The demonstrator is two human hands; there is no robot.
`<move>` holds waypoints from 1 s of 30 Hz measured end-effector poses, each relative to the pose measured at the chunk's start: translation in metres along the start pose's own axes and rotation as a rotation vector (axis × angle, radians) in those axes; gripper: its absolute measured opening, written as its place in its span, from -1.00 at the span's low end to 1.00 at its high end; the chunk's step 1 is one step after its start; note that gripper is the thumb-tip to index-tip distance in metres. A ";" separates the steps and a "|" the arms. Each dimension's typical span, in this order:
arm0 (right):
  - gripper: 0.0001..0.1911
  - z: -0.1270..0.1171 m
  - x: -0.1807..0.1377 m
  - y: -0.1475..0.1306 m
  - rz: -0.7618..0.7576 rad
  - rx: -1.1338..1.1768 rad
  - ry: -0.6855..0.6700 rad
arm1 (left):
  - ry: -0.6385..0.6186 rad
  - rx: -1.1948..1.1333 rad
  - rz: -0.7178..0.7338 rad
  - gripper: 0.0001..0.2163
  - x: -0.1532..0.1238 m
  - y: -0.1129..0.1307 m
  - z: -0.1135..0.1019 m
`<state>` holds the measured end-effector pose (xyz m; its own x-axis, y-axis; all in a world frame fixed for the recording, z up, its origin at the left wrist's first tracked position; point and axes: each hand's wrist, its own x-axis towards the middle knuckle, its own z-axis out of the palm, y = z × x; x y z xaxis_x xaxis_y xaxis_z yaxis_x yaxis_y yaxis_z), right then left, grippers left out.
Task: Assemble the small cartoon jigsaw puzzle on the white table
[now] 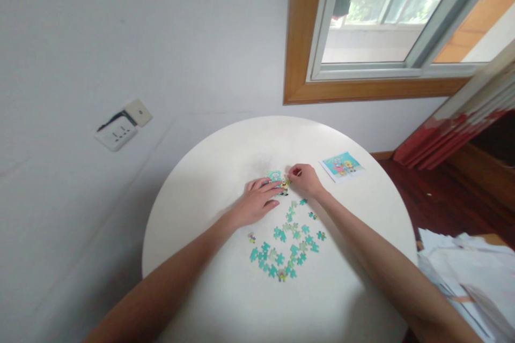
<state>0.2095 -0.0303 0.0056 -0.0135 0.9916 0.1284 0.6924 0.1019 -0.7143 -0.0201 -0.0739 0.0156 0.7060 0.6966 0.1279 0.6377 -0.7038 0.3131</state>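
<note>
A partly joined jigsaw puzzle [275,176] in green, yellow and pink lies flat near the middle of the table. My left hand [259,199] rests on its left side, fingers stretched out and covering part of it. At the puzzle's right edge, my right hand [304,178] has thumb and forefinger pinched together on what looks like a puzzle piece, mostly hidden by the fingers. Loose green puzzle pieces [280,233] are scattered on the near side of both hands. One multicoloured piece [251,237] lies apart at the left.
The round white table [193,193] stands against a wall with a power socket [116,133]. A picture card [341,166] with cartoon figures lies at the right. Beyond are a wood-framed window [374,88], a red-and-white curtain [434,134] and a stack of papers [466,273].
</note>
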 end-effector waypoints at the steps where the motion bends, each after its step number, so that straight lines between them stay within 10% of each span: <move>1: -0.87 -0.002 0.000 0.002 0.002 0.040 0.024 | -0.001 0.001 -0.001 -0.62 0.000 0.000 0.000; 17: -0.83 -0.062 -0.099 0.016 -0.070 -0.019 -0.274 | 0.152 -0.111 -0.024 -0.64 0.002 -0.002 -0.003; 30: -0.88 -0.058 -0.129 -0.011 -0.094 -0.434 -0.378 | 0.157 -0.111 -0.015 -0.69 0.002 -0.006 -0.002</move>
<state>0.2452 -0.1637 0.0369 -0.2905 0.9474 -0.1340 0.9069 0.2280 -0.3543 -0.0227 -0.0681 0.0156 0.6342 0.7264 0.2648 0.6039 -0.6793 0.4171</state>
